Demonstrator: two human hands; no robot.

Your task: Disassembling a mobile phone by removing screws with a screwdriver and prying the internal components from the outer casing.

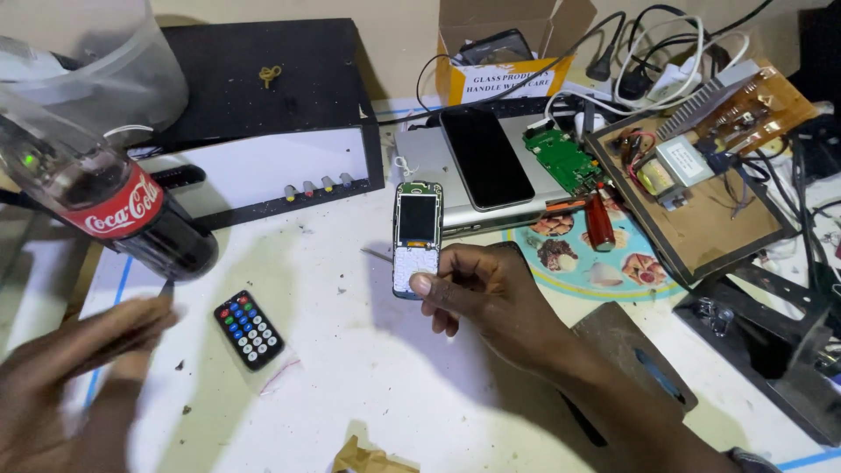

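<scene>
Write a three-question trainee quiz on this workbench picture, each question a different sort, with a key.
1. True or false: the right hand holds the small keypad phone upright, with its cover off.
2. Multiple choice: what lies on the table between the two hands? A) a pair of scissors B) a small black remote control C) a mug
3. Fill in: the large dark smartphone lies on top of a silver ____.

Key
1. True; the thumb presses its lower end.
2. B; it lies flat in a clear sleeve, near the blurred left hand.
3. Laptop, with a green circuit board beside the smartphone.
</scene>
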